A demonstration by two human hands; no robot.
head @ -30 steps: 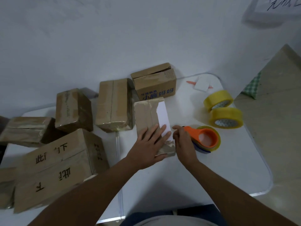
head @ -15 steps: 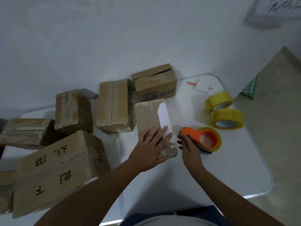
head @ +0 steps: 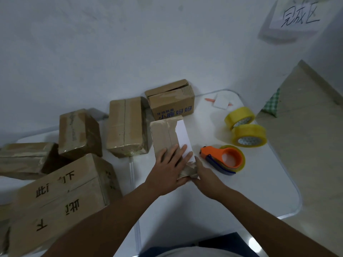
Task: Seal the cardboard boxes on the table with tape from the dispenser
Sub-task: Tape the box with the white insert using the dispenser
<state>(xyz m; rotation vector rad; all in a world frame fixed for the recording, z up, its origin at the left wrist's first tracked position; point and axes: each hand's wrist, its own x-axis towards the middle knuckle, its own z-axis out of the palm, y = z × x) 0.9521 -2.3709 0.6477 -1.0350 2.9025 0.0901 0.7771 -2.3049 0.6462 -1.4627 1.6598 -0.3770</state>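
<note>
Released from the right hand (head: pixel 206 178), the orange tape dispenser (head: pixel 222 160) now lies alone on the table (head: pixel 259 191); that hand's fingers press the small box (head: pixel 168 138) near corner. Left hand (head: pixel 169 168) lies flat, fingers spread, on top. Seven boxes, two spare yellow tape rolls (head: pixel 246 129).

Left hand (head: pixel 171 168) covers the small box's (head: pixel 167 134) near top; left-edge boxes (head: pixel 20 158) cut off; right hand's (head: pixel 205 175) fingertips hidden.
</note>
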